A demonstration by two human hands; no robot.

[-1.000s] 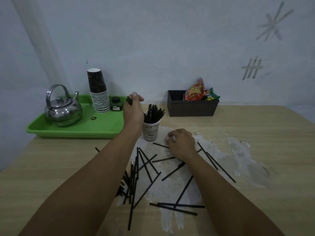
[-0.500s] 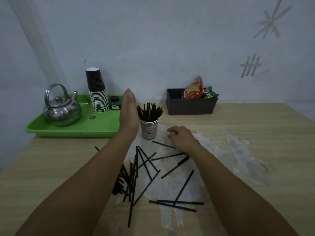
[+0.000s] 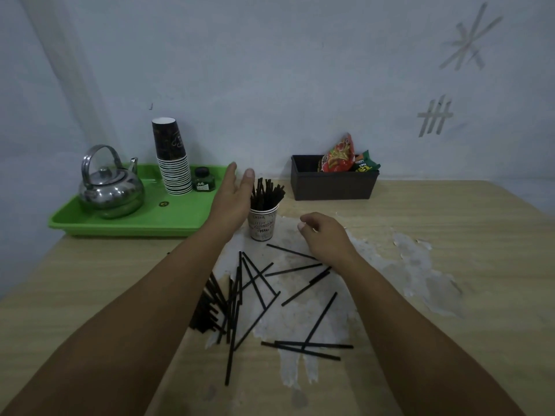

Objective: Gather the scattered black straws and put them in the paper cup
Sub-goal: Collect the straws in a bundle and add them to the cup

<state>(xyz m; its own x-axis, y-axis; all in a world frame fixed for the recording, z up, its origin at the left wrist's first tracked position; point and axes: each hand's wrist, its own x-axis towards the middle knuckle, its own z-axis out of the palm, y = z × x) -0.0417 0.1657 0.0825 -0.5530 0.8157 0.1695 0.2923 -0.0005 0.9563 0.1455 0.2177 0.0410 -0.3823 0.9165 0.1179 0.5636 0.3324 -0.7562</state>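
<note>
A white printed paper cup [image 3: 262,224] stands at the table's middle with several black straws [image 3: 266,193] upright in it. My left hand [image 3: 232,197] is beside the cup's left, fingers straight and apart, holding nothing. My right hand [image 3: 326,237] hovers right of the cup with fingers loosely curled; I cannot tell whether it pinches a straw. Several black straws [image 3: 255,286] lie scattered on the worn white patch in front of the cup, and a dense pile of straws [image 3: 210,304] lies partly under my left forearm.
A green tray [image 3: 129,219] at the back left holds a steel kettle [image 3: 109,187], a stack of paper cups [image 3: 173,159] and a small dark bottle [image 3: 203,183]. A black box [image 3: 333,184] with snack packets stands against the wall.
My left hand let a bundle of straws drop into the cup and opened flat beside it. My right hand lifted slightly from the table near the cup.
</note>
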